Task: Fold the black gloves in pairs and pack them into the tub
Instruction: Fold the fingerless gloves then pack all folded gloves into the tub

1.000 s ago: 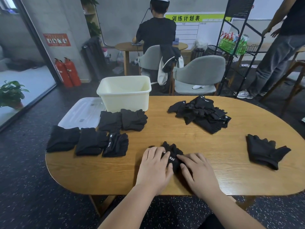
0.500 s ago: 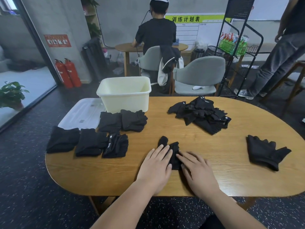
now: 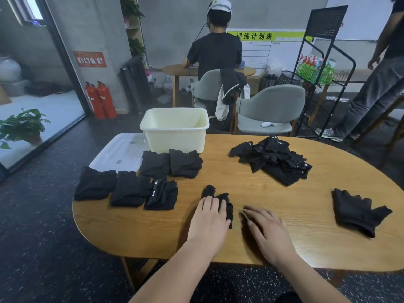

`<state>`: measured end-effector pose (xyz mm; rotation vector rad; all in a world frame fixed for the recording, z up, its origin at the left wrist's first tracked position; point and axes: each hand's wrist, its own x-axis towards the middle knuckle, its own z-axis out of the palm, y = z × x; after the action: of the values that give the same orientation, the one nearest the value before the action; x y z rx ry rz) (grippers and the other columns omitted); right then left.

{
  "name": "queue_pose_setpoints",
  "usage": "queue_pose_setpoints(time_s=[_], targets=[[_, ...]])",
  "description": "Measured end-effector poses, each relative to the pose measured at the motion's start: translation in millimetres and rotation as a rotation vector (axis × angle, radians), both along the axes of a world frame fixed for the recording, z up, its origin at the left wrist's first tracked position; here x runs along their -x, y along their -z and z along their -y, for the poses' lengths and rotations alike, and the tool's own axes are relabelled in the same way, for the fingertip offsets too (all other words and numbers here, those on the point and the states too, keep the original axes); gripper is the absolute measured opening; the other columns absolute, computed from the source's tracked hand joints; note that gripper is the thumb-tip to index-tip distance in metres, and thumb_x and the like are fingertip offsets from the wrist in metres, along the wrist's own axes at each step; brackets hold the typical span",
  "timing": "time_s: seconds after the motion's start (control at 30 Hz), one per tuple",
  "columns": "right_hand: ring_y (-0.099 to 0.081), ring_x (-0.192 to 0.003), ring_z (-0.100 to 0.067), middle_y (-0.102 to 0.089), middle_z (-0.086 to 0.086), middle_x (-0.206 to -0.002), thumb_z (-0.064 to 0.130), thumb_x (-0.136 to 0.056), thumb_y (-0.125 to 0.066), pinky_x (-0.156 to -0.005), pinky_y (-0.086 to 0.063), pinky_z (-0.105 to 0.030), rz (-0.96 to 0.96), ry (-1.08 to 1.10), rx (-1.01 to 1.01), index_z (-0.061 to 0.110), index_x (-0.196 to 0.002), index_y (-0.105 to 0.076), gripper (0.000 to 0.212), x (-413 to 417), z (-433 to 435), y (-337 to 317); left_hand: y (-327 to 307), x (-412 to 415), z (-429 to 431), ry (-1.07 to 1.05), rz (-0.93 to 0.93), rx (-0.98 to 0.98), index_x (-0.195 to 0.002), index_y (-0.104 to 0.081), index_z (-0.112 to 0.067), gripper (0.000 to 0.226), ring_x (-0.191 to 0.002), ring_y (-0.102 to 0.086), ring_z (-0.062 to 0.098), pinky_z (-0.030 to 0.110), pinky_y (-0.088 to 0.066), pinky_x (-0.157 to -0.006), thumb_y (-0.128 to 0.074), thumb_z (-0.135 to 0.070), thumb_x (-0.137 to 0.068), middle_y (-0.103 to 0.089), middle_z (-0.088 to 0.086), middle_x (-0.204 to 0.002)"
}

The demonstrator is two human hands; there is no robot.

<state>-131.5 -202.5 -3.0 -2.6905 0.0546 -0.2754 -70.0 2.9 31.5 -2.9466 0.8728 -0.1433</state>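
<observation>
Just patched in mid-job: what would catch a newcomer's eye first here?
Two hands at the near table edge: the left hand presses a black glove bundle, the right hand lies flat beside it. Folded pairs line up left, before the cream tub; a loose glove heap sits far centre-right.

Grey concrete walls [image 3: 175, 29] are seen all round, and the floor [image 3: 54, 215] is done in dark speckled stuff. An oval wooden table [image 3: 262, 248] is set up front, two grey chairs [image 3: 271, 103] are parked behind it, and a small round table [image 3: 175, 69] is tucked near the back wall. A black wire rack [image 3: 323, 62] is stood on the right. Two red fire extinguishers [image 3: 100, 99] are kept by a glass partition [image 3: 43, 110], and a potted plant [image 3: 21, 125] is placed far left.
</observation>
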Motion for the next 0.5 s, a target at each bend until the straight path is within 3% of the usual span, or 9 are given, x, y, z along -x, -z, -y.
queue_pose_setpoints(time_s=[0.13,0.23,0.3,0.43,0.5], targets=[[-0.037,-0.14,0.0,-0.042,0.037,-0.15,0.062,-0.101,-0.028,-0.11,-0.039,-0.04,-0.015,0.0,0.032,0.047,-0.144,-0.054,0.053,-0.5,-1.9,-1.5,1.3,-12.8,-33.0,-0.095,-0.086,0.069,-0.167,-0.014,-0.006,0.06,-0.159,-0.009,0.035,0.046,-0.024,-0.128,-0.036,-0.029,-0.116,-0.011,0.018,-0.173],[-0.036,-0.14,-0.001,-0.044,0.037,-0.15,0.067,-0.099,-0.03,-0.108,-0.04,-0.041,-0.011,0.006,0.043,0.047,-0.143,-0.056,0.054,-0.1,-2.5,-0.8,-1.6,-18.6,-51.5,-0.111,-0.11,0.094,-0.167,-0.007,-0.004,0.077,-0.163,0.006,0.033,0.044,-0.018,-0.131,-0.051,-0.001,-0.105,0.012,0.016,-0.175],[-0.035,-0.141,-0.001,-0.042,0.038,-0.149,0.068,-0.098,-0.032,-0.108,-0.04,-0.041,-0.014,0.007,0.056,0.048,-0.143,-0.056,0.055,-0.2,-1.9,0.3,-2.3,-22.2,-57.2,-0.118,-0.134,0.108,-0.168,-0.003,-0.005,0.084,-0.163,0.015,0.028,0.042,-0.014,-0.133,-0.048,0.01,-0.099,0.021,0.014,-0.174],[-0.035,-0.144,-0.004,-0.041,0.04,-0.149,0.071,-0.096,-0.033,-0.111,-0.039,-0.042,-0.019,0.009,0.05,0.05,-0.141,-0.057,0.056,-0.1,-0.5,2.8,1.0,-25.5,-58.2,-0.168,-0.199,0.114,-0.168,0.007,-0.009,0.093,-0.162,0.018,0.025,0.041,-0.01,-0.133,-0.051,0.01,-0.097,0.024,0.01,-0.174],[-0.034,-0.144,-0.005,-0.041,0.04,-0.15,0.073,-0.095,-0.032,-0.113,-0.038,-0.043,-0.022,0.009,0.059,0.05,-0.141,-0.057,0.057,-0.2,-0.9,2.3,6.5,-26.5,-55.5,-0.188,-0.21,0.132,-0.168,0.01,-0.015,0.09,-0.162,0.019,0.024,0.041,-0.009,-0.133,-0.052,-0.004,-0.104,0.024,0.008,-0.174]])
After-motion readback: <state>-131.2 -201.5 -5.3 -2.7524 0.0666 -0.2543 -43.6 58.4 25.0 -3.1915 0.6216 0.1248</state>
